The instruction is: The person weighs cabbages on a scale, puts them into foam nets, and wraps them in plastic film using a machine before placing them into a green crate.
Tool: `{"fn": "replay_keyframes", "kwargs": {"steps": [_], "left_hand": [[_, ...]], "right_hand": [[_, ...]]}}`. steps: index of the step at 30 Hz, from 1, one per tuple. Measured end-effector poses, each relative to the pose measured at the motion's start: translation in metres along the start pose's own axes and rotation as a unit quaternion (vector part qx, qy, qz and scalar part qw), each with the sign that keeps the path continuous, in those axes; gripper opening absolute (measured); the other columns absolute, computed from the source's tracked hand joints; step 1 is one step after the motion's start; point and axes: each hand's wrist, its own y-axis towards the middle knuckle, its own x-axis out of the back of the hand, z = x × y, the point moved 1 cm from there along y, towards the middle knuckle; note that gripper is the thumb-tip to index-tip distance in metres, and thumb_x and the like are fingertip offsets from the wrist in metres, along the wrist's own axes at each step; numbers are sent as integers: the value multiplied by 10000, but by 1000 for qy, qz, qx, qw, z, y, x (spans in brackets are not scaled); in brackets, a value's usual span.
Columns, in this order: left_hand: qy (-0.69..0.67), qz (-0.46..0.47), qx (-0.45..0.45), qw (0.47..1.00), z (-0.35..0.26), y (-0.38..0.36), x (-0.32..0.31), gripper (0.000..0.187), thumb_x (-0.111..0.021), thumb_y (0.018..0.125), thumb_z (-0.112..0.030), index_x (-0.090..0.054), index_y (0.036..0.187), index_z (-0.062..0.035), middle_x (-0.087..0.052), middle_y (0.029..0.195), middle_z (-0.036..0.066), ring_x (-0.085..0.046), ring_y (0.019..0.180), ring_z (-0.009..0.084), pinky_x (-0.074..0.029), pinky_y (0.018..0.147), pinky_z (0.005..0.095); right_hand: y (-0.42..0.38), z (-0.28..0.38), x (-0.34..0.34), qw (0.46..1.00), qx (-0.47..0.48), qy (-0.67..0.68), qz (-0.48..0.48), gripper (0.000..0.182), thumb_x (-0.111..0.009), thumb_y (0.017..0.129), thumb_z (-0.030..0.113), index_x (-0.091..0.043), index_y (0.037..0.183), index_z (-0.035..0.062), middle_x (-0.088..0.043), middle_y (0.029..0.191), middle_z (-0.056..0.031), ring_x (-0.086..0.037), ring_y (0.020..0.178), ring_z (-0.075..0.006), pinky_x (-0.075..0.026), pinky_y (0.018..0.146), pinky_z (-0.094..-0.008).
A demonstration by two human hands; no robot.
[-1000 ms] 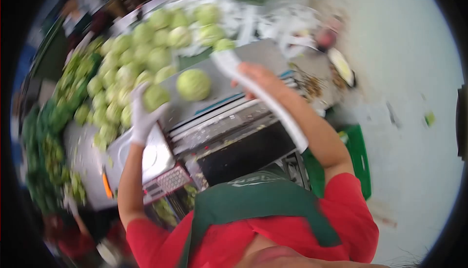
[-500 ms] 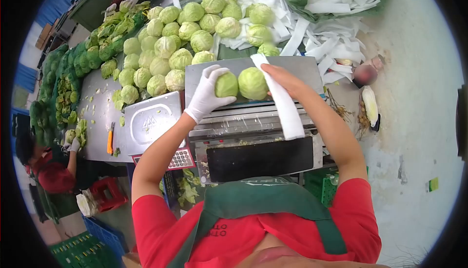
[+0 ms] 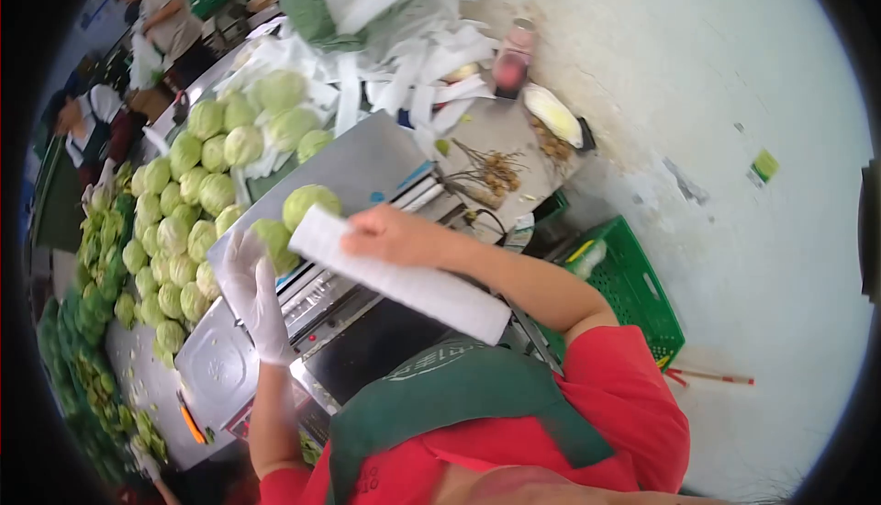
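My left hand [image 3: 254,298], in a white glove, stands beside a green cabbage [image 3: 273,244] on the metal plate of the machine, fingers stretched upward and apart. A second cabbage [image 3: 310,205] sits right behind the first. Bare and closed, my right hand [image 3: 393,236] grips a long white foam strip [image 3: 418,298] near its upper end. The strip slants down in front of my apron, and its upper end overlaps the nearer cabbage in this view.
Beyond the machine plate [image 3: 358,156] are piled cabbages [image 3: 184,230]. Loose foam strips [image 3: 431,69] lie at the back. A metal tray [image 3: 220,367] and an orange-handled knife [image 3: 191,420] are at the left. A green crate [image 3: 633,294] stands right. Other people work at upper left.
The view has swung to the right and tilted. My left hand has loosened from the cabbage it was around. My right hand has drawn back from the cabbages, still with the strip.
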Motion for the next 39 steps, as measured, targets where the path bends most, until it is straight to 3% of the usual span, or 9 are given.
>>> {"fn": "replay_keyframes", "kwargs": {"steps": [7,11,17,20,22,24,27,36,39], "left_hand": [[-70,53,164,983,-8,-52,-57,261,-616,889,-74,-547,1137,-29,-597,1056,46,-557,942,108,-449,838,256],[-63,89,142,984,-25,-72,-92,271,-626,850,-12,-519,1097,-42,-553,917,8,-532,846,88,-443,771,229],[-194,-26,182,964,-24,-86,-104,213,-606,891,-67,-494,1072,-65,-577,850,47,-545,723,93,-468,665,218],[-203,-14,183,962,-19,-99,-121,43,-592,902,-57,-559,928,-46,-626,818,60,-571,716,96,-473,646,216],[-158,-47,176,970,-17,-107,-135,71,-605,891,-46,-583,824,-38,-642,833,42,-577,736,92,-463,702,216],[-119,-42,136,983,-16,-113,-139,51,-607,898,-46,-583,853,-55,-618,904,12,-550,737,70,-458,688,219],[-53,-87,-4,995,4,-120,-139,72,-632,864,-27,-574,826,-45,-544,957,52,-566,723,100,-472,715,222],[-144,-122,47,981,-5,-117,-125,160,-566,894,-24,-491,1018,43,-554,929,94,-545,729,84,-498,690,224],[-88,-6,39,995,-6,-114,-104,245,-549,892,1,-487,1123,54,-577,955,83,-542,753,88,-487,741,228]], "right_hand": [[-50,9,1,981,33,-190,13,357,-549,889,351,-576,807,5,-592,691,-186,-585,641,-320,-437,602,-403],[-65,1,9,967,21,-252,31,395,-524,911,368,-583,826,-14,-587,666,-161,-594,638,-285,-440,604,-407],[-86,-5,40,986,-46,144,70,409,-455,965,378,-615,1082,20,-609,711,-45,-558,558,-92,-463,543,-236],[-94,-21,19,990,81,112,8,452,-522,935,377,-564,1214,23,-588,1026,-136,-614,820,-197,-503,695,-278],[-101,-26,17,995,75,51,28,526,-539,928,400,-478,1330,67,-512,1199,-161,-481,1151,-251,-368,991,-347],[-103,-36,11,991,93,94,1,562,-562,914,414,-466,1348,70,-491,1207,-153,-475,1138,-244,-376,979,-341],[-112,-28,8,990,59,132,0,564,-594,893,430,-504,1291,41,-539,1111,-120,-508,1051,-198,-397,940,-319],[-108,-16,2,981,19,192,-33,332,-655,877,321,-555,972,19,-596,843,-39,-533,799,-91,-445,746,-260],[-103,-15,0,989,42,128,-57,242,-626,900,255,-531,919,34,-560,773,-6,-499,727,-67,-434,685,-241]]}}
